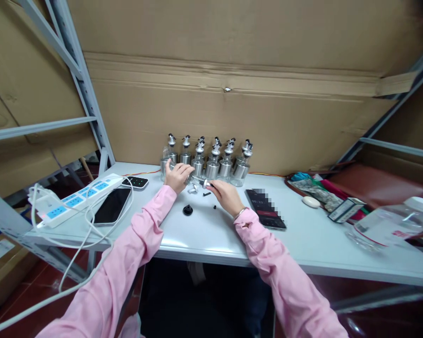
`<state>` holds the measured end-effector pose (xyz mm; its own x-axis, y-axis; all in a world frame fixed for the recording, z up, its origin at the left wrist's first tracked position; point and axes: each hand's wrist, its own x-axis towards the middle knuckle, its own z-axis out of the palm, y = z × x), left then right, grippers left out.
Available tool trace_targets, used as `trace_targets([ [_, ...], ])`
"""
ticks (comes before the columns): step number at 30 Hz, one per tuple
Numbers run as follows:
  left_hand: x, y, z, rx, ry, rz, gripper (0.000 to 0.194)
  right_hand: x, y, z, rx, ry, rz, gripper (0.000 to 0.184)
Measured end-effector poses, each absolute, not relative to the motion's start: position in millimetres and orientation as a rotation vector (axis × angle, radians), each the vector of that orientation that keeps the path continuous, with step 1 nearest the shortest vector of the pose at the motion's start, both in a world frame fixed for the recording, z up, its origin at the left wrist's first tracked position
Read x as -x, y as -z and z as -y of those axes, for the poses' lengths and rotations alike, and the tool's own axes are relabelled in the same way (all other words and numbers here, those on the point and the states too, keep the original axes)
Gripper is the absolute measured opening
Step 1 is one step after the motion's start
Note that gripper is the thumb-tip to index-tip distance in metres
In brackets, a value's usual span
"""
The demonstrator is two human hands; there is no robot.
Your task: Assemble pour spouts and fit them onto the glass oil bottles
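Observation:
My left hand [178,177] is wrapped round a glass bottle [196,180] tipped on its side, its neck pointing right; the fingers hide most of the body. At the bottle's mouth, my right hand [228,197] pinches a silver and black pour spout [206,184]. Whether the spout sits inside the neck I cannot tell. Below them on the table lie a round black cap [188,210], a thin black piece [207,194], a tiny black piece [215,207] and small pale parts [193,189]. Several glass bottles with metal sleeves [212,168] stand upright behind, mostly topped with pour spouts.
A phone [266,209] lies right of my right hand. On the left are a power strip [78,199] with white cables, another phone [113,206] and a small black device [136,182]. A large clear bottle [391,225] and small box [346,210] occupy the right. Cardboard [232,112] stands behind.

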<state>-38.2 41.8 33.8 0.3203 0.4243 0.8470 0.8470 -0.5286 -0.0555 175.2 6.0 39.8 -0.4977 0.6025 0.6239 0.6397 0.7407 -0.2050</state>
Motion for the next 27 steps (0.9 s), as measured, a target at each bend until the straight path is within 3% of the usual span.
trace_targets([
  [5, 37, -39, -36, 1.957, 1.203, 1.123, 0.038, -178, -50, 1, 0.938, 0.573, 2.269, 0.034],
  [9, 39, -43, -33, 1.921, 1.272, 1.126, 0.035, -176, -54, 4, 0.943, 0.559, 2.247, 0.032],
  [12, 40, -42, -34, 1.924, 1.299, 1.124, 0.032, -173, -50, 2, 0.913, 0.259, 2.222, 0.033],
  [22, 41, -35, -37, 1.943, 1.271, 1.108, 0.029, -168, -47, -2, 0.905, -1.222, 1.737, 0.041],
  [27, 40, -34, -36, 1.977, 1.248, 1.124, 0.036, -169, -49, -3, 0.821, -1.589, 1.534, 0.038],
])
